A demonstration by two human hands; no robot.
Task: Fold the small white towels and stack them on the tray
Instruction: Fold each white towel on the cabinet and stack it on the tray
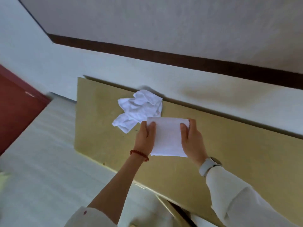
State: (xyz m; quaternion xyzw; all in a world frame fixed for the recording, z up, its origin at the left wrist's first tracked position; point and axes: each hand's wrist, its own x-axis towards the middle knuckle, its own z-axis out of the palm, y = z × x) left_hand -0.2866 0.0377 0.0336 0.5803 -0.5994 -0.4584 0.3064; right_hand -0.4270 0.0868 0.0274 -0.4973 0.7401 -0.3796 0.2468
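- Head view: a flat, tan-gold tray [229,153] lies across the middle of the picture on a pale surface [41,153], with its far edge close to a cream wall [114,66].
- Two lots of white cloth lie on the tray. A folded towel [167,138], a neat upright rectangle, sits near the middle. A crumpled pile of towels [139,108] lies behind it and to the left, against the tray's far edge.
- The near right corner of the pile is just beside the folded towel's top left corner; whether they overlap cannot be told.
- The left hand [145,138] grips the folded towel's left edge, thumb on top and fingers tucked behind or beneath the cloth. A red beaded bracelet [139,155] rings that wrist.
- The right hand [192,140] holds the right edge the same way, thumb pressed on the upper face and fingers curled round the side. A pale grey watch [209,166] sits on that wrist, above a white sleeve [246,202].
- Whether the folded towel lies flat on the tray or is held just above it cannot be told.
- A dark brown band [180,58] runs along the wall above the tray.
- A dark red panel [14,108] stands at the left edge, well apart from the tray.
- The rest of the tray, to the right of the hands, is bare.
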